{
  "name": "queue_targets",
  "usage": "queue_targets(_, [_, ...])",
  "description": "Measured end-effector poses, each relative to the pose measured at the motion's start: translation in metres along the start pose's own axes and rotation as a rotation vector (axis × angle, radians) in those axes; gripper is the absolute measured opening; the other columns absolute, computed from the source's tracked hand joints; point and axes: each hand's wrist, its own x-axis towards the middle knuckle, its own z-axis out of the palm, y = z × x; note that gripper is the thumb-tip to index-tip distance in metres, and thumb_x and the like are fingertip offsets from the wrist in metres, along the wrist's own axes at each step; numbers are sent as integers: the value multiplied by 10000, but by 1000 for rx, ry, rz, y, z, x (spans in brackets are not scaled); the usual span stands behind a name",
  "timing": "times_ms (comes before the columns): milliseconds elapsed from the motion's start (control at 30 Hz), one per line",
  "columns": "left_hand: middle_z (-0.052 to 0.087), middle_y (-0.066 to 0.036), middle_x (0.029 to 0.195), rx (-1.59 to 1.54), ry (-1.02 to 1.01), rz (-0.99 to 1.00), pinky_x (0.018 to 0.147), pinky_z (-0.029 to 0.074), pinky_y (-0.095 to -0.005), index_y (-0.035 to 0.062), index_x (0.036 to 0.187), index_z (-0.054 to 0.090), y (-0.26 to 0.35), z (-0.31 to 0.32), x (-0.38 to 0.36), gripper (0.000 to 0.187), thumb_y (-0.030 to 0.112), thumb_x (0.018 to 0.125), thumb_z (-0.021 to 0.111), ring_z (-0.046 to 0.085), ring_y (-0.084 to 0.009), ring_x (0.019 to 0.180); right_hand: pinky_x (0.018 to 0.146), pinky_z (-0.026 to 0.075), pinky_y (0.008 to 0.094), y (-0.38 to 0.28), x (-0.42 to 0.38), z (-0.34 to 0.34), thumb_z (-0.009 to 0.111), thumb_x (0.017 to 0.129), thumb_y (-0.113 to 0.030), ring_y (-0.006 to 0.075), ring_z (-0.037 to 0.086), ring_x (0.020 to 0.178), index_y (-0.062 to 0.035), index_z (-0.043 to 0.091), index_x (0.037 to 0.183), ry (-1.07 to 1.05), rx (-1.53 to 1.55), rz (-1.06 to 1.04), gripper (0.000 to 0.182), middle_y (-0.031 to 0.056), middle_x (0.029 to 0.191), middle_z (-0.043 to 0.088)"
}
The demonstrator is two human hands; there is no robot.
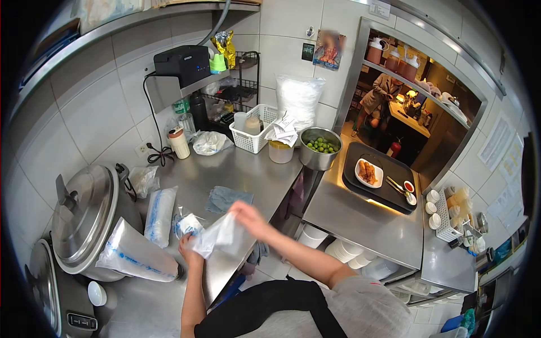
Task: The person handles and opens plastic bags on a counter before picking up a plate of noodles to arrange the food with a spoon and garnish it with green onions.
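Observation:
A thin white plastic bag (217,235) is stretched between my two hands over the steel counter. My left hand (190,249) grips its lower left end, beside a small crumpled clear bag with blue print (188,224). My right hand (247,218) pinches its upper right end. Behind the bag a folded blue-grey cloth (228,199) lies on the counter. Left of my left hand are a roll of clear bags with blue print (161,217) and a larger bag roll (138,253).
Large lidded cookers (90,219) stand at the left, near a white bowl (97,293). A pot of green limes (320,147) and a black tray (378,194) holding a plate of food are at the right. A person (378,98) is beyond the pass-through window.

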Motion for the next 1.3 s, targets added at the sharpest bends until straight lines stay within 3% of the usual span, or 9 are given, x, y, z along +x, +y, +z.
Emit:
queue_targets(100, [452,-152,1208,-247,-80,20,938,299,-431,66,784,609,42,-44,-2,111,150,712,616,391,-329,1123,603,419,206,-12,-8,-48,499,874,-270,48,463,695,-88,485,876,255,256,148,183,-35,755,475])
queue_targets(233, [395,-161,1279,-510,-40,68,972,267,-414,73,858,612,111,-109,-5,146,169,747,611,355,-325,1180,508,415,199,-23,-23,-56,527,861,-301,42,481,597,-78,463,833,139,241,360,233,-34,697,487])
queue_targets(300, [398,-160,1279,-738,-90,6,975,262,-407,49,915,587,135,-121,-8,219,182,745,623,364,-290,1182,529,414,192,-17,-31,-38,556,845,-244,36,489,602,-62,463,817,-141,121,440,206,-36,691,497])
queue_targets(367, [458,-163,1208,-1049,-266,76,950,305,-371,20,968,550,160,-128,-16,304,174,726,650,427,-263,1131,544,408,190,28,-33,-18,571,827,-170,33,481,589,-51,482,814,-381,58,79,149,-40,685,505])
queue_targets(567, [578,-43,867,-1065,-590,-85,716,423,-236,12,946,558,153,-113,-38,289,83,690,671,544,-124,810,578,399,184,-2,-10,12,561,824,-123,26,477,666,-43,532,860,-597,-56,340,93,-44,730,527])
queue_targets(733, [578,-3,755,-1035,-114,-305,609,402,-209,-2,851,585,133,-123,-39,113,93,790,589,498,-61,682,695,421,220,14,0,6,575,818,-153,66,512,806,-54,525,1029,-330,434,485,238,3,881,552])
queue_targets(867, [583,-7,762,-951,155,-385,600,402,-206,-9,871,585,123,-149,-40,126,104,816,571,497,-59,672,784,422,249,0,-10,24,614,788,-149,102,521,876,-65,450,1154,-501,338,408,409,21,964,537])
queue_targets(1033, [595,-20,794,-940,315,-474,653,431,-227,1,932,580,94,-149,-60,223,-1,713,535,545,-103,723,693,441,222,15,-21,42,639,746,-36,85,544,759,-33,419,1167,-403,124,239,474,25,864,559])
queue_targets(1300, [620,-64,871,-1199,199,-583,721,465,-258,-12,936,566,62,-153,-104,211,-45,733,521,584,-127,772,704,438,227,64,-24,32,546,848,-164,95,544,748,-36,433,1148,-515,282,359,345,34,847,570])
